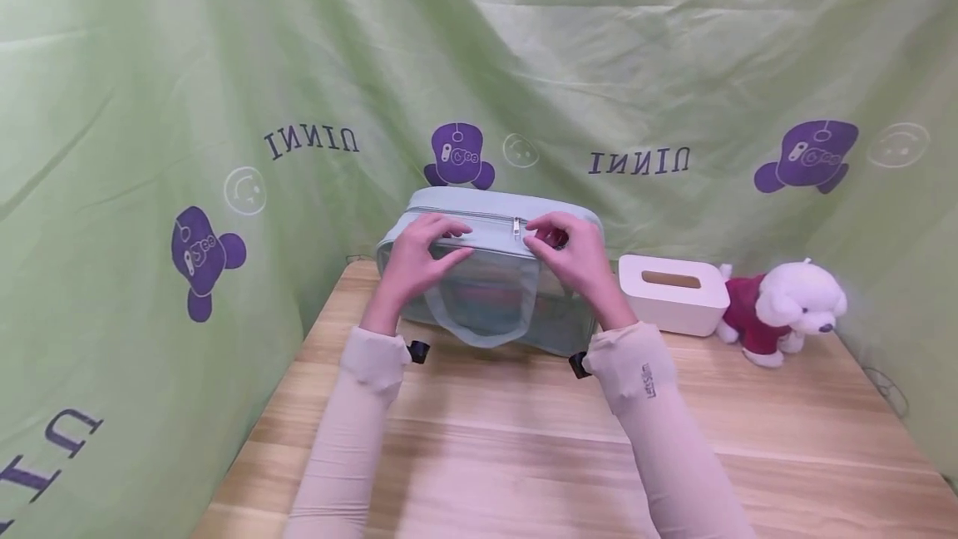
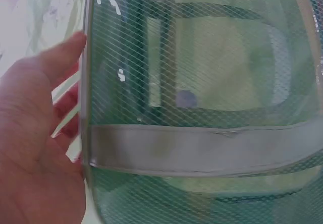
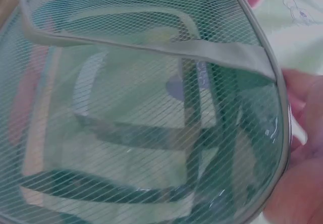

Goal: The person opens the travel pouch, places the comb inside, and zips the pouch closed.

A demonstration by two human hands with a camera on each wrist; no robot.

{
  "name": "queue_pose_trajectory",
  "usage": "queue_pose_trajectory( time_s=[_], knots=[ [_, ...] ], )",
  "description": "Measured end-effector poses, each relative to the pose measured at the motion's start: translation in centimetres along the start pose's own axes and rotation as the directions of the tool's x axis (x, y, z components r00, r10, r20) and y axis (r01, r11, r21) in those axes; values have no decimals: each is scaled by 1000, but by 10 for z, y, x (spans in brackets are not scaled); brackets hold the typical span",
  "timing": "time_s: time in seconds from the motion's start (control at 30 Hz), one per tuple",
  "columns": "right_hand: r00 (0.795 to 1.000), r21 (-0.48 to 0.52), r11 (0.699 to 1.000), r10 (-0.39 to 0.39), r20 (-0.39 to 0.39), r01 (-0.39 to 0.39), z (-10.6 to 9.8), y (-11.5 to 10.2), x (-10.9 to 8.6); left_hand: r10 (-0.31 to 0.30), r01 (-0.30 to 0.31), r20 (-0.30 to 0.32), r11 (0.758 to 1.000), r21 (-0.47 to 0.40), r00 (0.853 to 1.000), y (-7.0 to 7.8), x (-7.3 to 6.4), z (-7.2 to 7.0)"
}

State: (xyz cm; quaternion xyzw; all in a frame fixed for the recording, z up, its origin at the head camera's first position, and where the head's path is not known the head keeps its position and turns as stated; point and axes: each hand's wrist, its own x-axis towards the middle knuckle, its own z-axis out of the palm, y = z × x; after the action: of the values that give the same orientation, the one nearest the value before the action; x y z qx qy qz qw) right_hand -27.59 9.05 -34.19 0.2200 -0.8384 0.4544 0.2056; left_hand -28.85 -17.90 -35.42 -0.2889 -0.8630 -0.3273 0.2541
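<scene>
A pale green bag point(image 1: 486, 227) with see-through mesh sides stands on the table, its front strap handle point(image 1: 479, 338) hanging down. Along its top runs a zipper with a metal zipper pull point(image 1: 516, 228). My left hand point(image 1: 422, 256) is at the top front edge of the bag, left of the pull, thumb and forefinger spread apart. Close to the right of the pull is my right hand point(image 1: 572, 252), its thumb and index fingertips parted and the pull outside them. In the left wrist view, the mesh side point(image 2: 212, 72) fills most of the picture, with the thumb at its edge.
To the bag's right stands a white tissue box point(image 1: 674, 306) with a slot on top. Beside it sits a white plush dog point(image 1: 793, 306) in a red top. A green printed curtain point(image 1: 569, 65) hangs behind and along the sides of the wooden table point(image 1: 486, 447).
</scene>
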Motion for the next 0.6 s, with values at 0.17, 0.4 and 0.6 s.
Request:
queue_pose_trajectory(
  time_s=[0.17, 0.4, 0.6],
  knots=[
    [991, -107, 990, 100, 93, -90, 6, -5, 16, 27, -29, -57, 999, -24, 998, -9, -5, 4],
    [949, -213, 959, 231, 214, -186, 10, -8, 33, 37, -40, -112, 999, -23, 993, -9, -7, 7],
    [913, -224, 953, 267, 307, -203, 5, -9, 42, 46, -47, -101, 999, -10, 994, -8, -6, 9]
  ],
)
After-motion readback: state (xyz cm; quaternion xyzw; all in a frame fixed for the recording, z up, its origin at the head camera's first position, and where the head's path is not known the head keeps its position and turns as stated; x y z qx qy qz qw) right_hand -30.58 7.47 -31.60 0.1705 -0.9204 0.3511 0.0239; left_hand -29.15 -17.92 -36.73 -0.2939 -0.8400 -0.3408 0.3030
